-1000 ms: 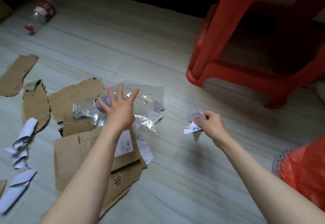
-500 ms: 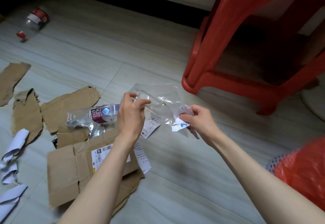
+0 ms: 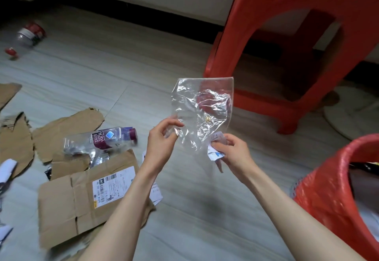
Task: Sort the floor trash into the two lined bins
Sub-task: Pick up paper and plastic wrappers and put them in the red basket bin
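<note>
**Above the floor, the bag is now lifted**

Head view: left hand (image 3: 162, 137) pinches the crinkled clear plastic bag (image 3: 202, 111), raised off the floor since a moment ago; right hand (image 3: 231, 154) clutches crumpled paper scraps (image 3: 215, 152) and the bag's corner. Red-lined mesh bin (image 3: 328, 189) waits near the floor's right edge, likely next.

We look from one head-worn camera, forward and steeply down at the floor, close above the red stool (image 3: 287, 45), which fills our upper right; its wide-angle edges seem blurred.

Dim, soft-shadowed, blurred warped edges
</note>
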Available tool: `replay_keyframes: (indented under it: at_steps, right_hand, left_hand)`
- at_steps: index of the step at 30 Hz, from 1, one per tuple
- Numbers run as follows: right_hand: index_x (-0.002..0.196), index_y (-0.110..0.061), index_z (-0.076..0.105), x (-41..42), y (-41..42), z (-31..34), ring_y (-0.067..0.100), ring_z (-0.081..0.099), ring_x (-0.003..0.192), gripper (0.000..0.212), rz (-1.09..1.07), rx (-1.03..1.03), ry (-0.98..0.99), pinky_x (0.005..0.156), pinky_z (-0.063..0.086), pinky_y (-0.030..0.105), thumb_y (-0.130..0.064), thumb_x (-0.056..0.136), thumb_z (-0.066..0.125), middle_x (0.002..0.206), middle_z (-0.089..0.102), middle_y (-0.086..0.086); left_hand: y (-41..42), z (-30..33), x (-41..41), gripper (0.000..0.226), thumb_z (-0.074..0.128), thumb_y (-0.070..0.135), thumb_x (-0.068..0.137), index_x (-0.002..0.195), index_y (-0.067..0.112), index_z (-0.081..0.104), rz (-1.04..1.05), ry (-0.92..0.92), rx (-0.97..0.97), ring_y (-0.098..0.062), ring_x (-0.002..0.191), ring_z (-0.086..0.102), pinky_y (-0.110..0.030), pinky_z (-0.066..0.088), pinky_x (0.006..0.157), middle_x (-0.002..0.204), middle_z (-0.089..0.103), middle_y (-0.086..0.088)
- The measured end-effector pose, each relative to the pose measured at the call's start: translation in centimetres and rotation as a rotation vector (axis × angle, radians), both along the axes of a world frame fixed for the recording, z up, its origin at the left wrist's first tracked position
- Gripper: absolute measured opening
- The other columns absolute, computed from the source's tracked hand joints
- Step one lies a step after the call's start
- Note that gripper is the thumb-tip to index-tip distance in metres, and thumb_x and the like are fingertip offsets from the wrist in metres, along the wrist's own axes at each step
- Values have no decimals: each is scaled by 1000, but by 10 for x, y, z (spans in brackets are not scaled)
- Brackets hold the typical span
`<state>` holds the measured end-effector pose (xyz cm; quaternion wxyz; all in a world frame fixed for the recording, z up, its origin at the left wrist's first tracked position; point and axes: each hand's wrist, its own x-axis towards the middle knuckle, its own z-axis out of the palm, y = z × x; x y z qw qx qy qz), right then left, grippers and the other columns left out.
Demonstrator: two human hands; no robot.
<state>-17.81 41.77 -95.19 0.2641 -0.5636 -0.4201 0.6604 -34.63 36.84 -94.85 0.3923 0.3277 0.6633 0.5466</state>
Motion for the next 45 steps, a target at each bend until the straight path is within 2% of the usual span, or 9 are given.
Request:
replay_keyframes:
  at_steps: [5,10,14,18,21,26,31,39,45]
  right_hand:
    - [78,-3,57,14,0,5,11,54,48,16,-77,-122,190,48,44,22,10,86,53,65,55,7]
    - [78,-6,60,21,1,9,18,55,53,15,-97,-17,75,55,41,32,7,85,56,64,59,7]
    - [86,-14,56,19,1,2,24,60,73,17,-197,72,-72,73,47,39,-5,78,67,81,66,9]
    - [104,-18,41,24,0,-3,27,64,91,45,-286,97,-206,84,51,44,-13,73,73,97,67,8]
    - [112,-17,43,27,-2,0,26,62,81,48,-302,68,-202,59,50,34,-11,74,71,92,66,7]
    - [88,-2,67,27,-7,11,20,43,49,9,-248,98,-133,36,30,18,-3,80,62,65,57,9]
    - [68,-4,65,23,-10,10,24,40,50,15,-186,163,-215,41,31,26,-8,81,58,56,46,12]
    - [56,-4,55,23,-12,18,24,48,49,28,-120,101,-256,54,39,26,-1,83,47,54,55,16]
    - [74,3,56,24,-7,28,33,57,69,21,-146,-135,-66,73,49,42,9,83,38,70,56,16]
  left_hand:
    - [-1,3,10,39,44,-11,77,74,22,64,-124,-59,37,-6,119,53,-32,41,102,119,60,12]
    - [-2,12,25,22,59,24,70,86,38,54,-127,-155,54,-12,105,56,-24,42,81,117,59,13]
    - [-2,14,43,64,72,22,79,130,35,36,-190,-75,43,-7,125,45,-8,39,89,132,47,14]
    - [-5,11,57,81,77,32,69,137,30,33,-297,-3,14,-3,130,38,-31,38,108,138,39,18]
    - [-10,11,63,84,76,33,68,139,28,30,-367,73,25,0,132,34,-31,34,111,141,35,14]
    - [-12,12,66,85,74,17,75,142,30,23,-438,210,41,0,133,25,-31,29,113,144,23,6]
    - [-9,4,68,77,65,18,84,139,40,16,-511,330,61,-2,143,4,-30,25,113,155,10,5]
    - [-12,3,70,72,54,12,90,143,41,16,-565,380,20,-4,144,5,-28,25,114,158,6,2]
    - [-14,-8,69,83,67,27,83,140,46,10,-640,455,-28,-9,145,-1,-29,14,117,158,-1,-1]
